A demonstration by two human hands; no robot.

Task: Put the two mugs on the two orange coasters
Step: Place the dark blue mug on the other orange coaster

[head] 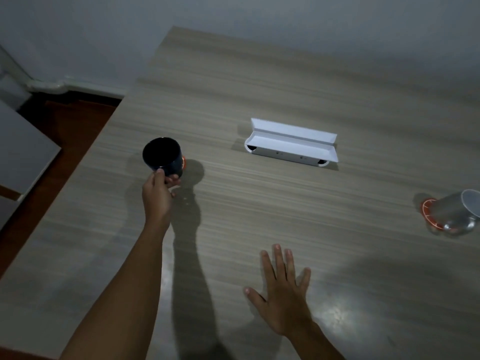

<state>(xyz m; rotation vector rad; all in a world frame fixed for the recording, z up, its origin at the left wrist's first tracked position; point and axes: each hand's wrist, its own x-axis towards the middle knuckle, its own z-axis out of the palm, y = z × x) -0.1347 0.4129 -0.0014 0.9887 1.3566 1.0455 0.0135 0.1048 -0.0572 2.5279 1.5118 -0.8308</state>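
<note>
A dark mug (pixel 162 155) stands upright at the left of the wooden table (pixel 285 216). Only a sliver of an orange coaster (pixel 184 162) shows at its right base. My left hand (pixel 157 196) grips the mug's near side, thumb at the rim and fingers around its lower part. At the far right edge, a shiny metal mug (pixel 457 211) rests on a second orange coaster (pixel 427 213) with white lines. My right hand (pixel 284 292) lies flat on the table near me, fingers spread, holding nothing.
A white folded cardboard box (pixel 291 142) lies in the middle of the table beyond both hands. The table's left edge (pixel 85 154) drops to a reddish floor (pixel 65 126). A grey wall (pixel 233 22) runs behind the table.
</note>
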